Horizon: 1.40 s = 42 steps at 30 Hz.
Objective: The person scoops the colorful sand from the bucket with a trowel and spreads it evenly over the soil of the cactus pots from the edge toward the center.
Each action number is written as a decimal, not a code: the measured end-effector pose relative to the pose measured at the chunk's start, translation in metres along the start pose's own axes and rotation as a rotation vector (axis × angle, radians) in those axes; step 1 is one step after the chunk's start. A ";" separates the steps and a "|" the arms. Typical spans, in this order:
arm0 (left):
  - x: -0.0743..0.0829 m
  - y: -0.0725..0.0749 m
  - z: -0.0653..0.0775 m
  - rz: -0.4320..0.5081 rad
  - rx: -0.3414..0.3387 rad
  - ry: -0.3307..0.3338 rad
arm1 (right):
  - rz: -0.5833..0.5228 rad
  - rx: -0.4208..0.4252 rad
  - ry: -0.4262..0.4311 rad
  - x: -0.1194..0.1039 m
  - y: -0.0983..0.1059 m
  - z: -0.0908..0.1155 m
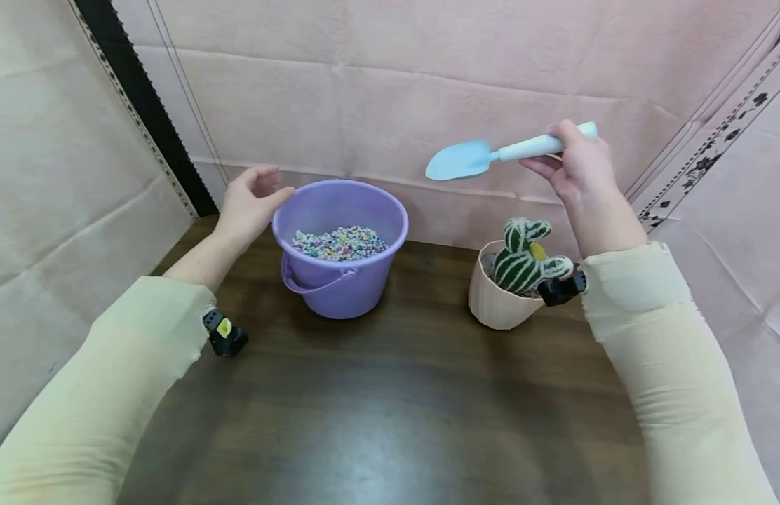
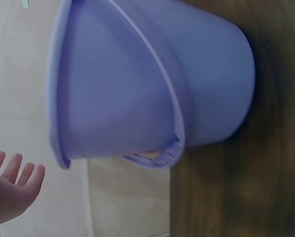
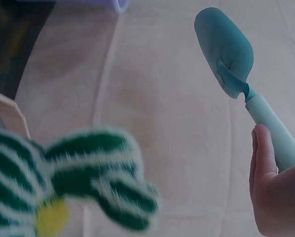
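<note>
My right hand (image 1: 584, 163) grips the pale handle of a light blue garden trowel (image 1: 461, 160), held in the air above a potted cactus. The trowel's blade points left, toward a purple bucket (image 1: 347, 286). Small multicoloured beads (image 1: 341, 243) lie inside the bucket, and its handle hangs down at the front. My left hand (image 1: 246, 207) is at the bucket's left rim, fingers loosely bent and holding nothing; whether the thumb touches the rim I cannot tell. In the left wrist view the fingers (image 2: 19, 173) appear apart from the bucket's wall.
A knitted-looking green and white cactus (image 1: 519, 265) with a yellow flower stands in a cream pot (image 1: 500, 312), right of the bucket and below my right forearm. The dark wooden table (image 1: 377, 414) meets pale cloth walls (image 1: 390, 105) at the back and sides.
</note>
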<state>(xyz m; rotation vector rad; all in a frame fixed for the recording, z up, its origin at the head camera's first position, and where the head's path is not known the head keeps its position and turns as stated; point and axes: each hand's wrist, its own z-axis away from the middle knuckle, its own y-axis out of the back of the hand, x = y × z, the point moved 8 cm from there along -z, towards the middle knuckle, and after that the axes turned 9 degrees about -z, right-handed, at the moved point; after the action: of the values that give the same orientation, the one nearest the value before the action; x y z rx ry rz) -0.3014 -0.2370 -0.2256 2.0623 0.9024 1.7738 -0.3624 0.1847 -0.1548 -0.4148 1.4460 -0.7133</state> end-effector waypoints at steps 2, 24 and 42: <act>-0.008 -0.001 0.001 -0.010 -0.006 0.022 | 0.019 -0.012 -0.001 0.009 -0.005 0.001; -0.045 -0.040 0.017 0.165 -0.119 0.128 | 0.764 -0.204 0.140 0.124 -0.048 0.010; -0.039 -0.044 0.025 0.185 -0.031 0.155 | 1.076 -0.261 0.106 0.186 -0.067 0.021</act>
<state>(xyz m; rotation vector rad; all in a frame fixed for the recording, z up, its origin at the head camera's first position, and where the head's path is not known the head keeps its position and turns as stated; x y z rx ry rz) -0.2919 -0.2225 -0.2866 2.0703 0.7386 2.0541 -0.3597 0.0088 -0.2477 0.2337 1.6013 0.3251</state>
